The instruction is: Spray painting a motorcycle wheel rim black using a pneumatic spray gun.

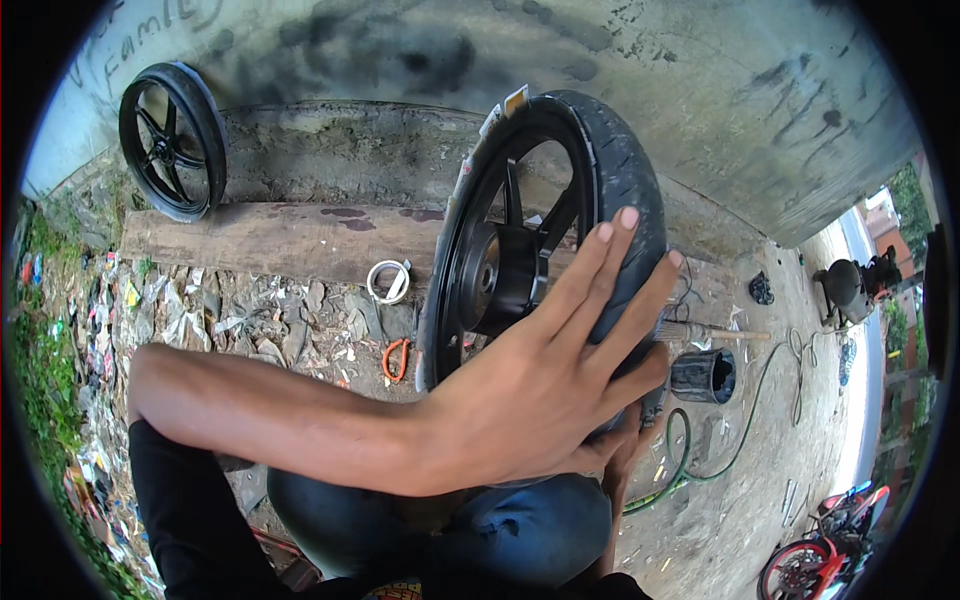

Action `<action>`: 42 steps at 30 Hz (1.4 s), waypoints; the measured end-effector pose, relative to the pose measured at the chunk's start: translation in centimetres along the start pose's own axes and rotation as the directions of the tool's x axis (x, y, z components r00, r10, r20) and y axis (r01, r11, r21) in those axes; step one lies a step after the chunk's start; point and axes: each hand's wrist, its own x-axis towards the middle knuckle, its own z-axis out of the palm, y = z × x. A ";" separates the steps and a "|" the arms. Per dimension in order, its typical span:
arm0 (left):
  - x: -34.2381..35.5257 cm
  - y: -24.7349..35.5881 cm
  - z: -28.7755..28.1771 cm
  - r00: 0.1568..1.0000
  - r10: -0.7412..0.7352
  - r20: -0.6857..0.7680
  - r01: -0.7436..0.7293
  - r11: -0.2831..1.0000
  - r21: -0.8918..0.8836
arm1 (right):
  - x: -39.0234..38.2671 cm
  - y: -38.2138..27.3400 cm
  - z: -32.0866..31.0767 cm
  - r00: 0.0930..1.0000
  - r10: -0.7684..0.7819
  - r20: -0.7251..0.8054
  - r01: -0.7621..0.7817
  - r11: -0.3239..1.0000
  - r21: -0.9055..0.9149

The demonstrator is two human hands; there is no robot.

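Observation:
A motorcycle wheel [510,190] with a black spoked rim stands upright in front of my knees. Its black tyre [635,180] faces right, and pale strips of paper or card edge the rim's left side. Across the tread lies my left hand [540,370], fingers stretched out and apart, palm toward the rubber. That forearm crosses from the left, bare below a black sleeve. Lower down, my right hand [628,440] is at the near side of the tyre, largely hidden behind the left one; its fingers cannot be made out.
Another wheel [172,145] leans on the wall at the back left, by a wooden plank [270,235]. A tape roll [388,282] and an orange loop [397,360] lie on littered ground. Rightward are a black pot [703,376], a green hose [735,440] and a red motorcycle [815,560].

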 end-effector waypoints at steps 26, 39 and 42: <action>-0.6 -11.6 -7.5 0.896 0.337 0.290 -0.327 0.941 -0.081 | -0.8 2.6 2.4 0.985 0.075 0.158 -0.073 0.997 -0.017; 5.1 -15.6 -8.9 0.973 0.110 0.205 -0.194 0.867 0.458 | -1.7 3.7 1.1 0.986 0.099 0.136 -0.106 0.994 0.039; 3.3 -13.5 -7.2 0.994 -0.089 0.065 0.036 0.822 0.568 | -1.9 4.0 1.8 0.980 0.112 0.167 -0.108 0.994 -0.029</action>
